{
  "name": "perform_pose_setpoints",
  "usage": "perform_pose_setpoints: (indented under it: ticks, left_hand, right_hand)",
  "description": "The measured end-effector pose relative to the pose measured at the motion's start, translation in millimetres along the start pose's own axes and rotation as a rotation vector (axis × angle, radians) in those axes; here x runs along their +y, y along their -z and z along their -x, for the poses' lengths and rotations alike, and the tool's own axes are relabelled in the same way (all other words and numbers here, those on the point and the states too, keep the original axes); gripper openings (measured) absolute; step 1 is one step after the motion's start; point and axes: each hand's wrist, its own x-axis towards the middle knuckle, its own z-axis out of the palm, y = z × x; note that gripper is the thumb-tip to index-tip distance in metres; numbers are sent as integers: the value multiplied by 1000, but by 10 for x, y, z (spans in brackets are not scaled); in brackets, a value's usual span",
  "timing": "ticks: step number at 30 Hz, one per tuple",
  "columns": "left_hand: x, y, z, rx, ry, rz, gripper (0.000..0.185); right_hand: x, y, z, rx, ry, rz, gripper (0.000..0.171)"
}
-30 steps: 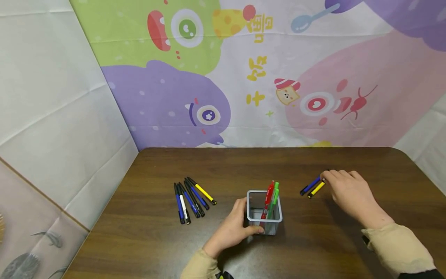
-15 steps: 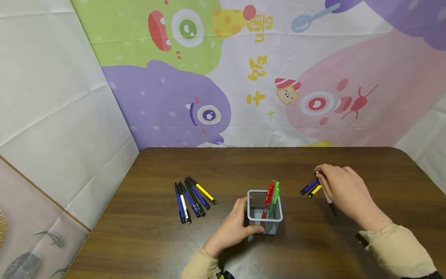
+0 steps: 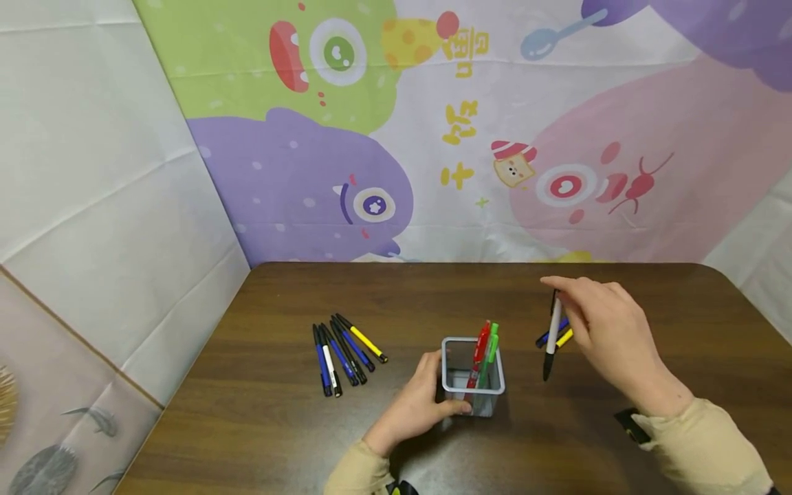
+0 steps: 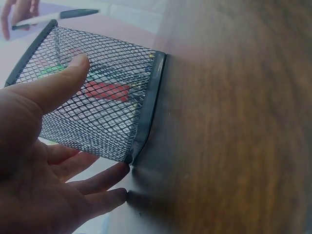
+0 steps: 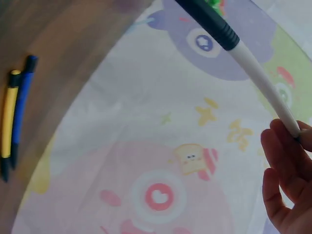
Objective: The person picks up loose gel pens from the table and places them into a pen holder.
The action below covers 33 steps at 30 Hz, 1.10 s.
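As the right hand, pinching a white pen, swings its dark end down, the pen seems freed from the blue pen and yellow pen beneath; leftward, the left hand grips a mesh holder, partly blocked by a red pen and green pen.

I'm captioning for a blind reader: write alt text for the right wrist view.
A right hand pinches the end of a white and black pen before a cartoon cloth. At left, a yellow pen and a blue pen lie on a brown table.
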Motion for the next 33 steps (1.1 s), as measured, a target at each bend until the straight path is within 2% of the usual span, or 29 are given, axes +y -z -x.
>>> perform_pose_setpoints:
  ticks: [10, 15, 20, 25, 33]
  left_hand:
    - [-14, -14, -1, -2, 9, -3, 82]
    - [-5, -3, 1, -10, 13, 3, 82]
    - [-1, 2, 5, -9, 18, 3, 83]
    - [-2, -3, 2, -7, 17, 1, 84]
    - [-17, -9, -6, 0, 6, -2, 82]
  right_hand:
    - [-139, 94, -166, 72, -62, -38, 25]
    - [-221, 91, -206, 104, -60, -72, 26]
    - [-293, 59, -242, 130, -22, -122, 20]
    - [-355, 25, -266, 140, 8, -148, 31]
    - [-417, -13, -262, 150, 11, -164, 38]
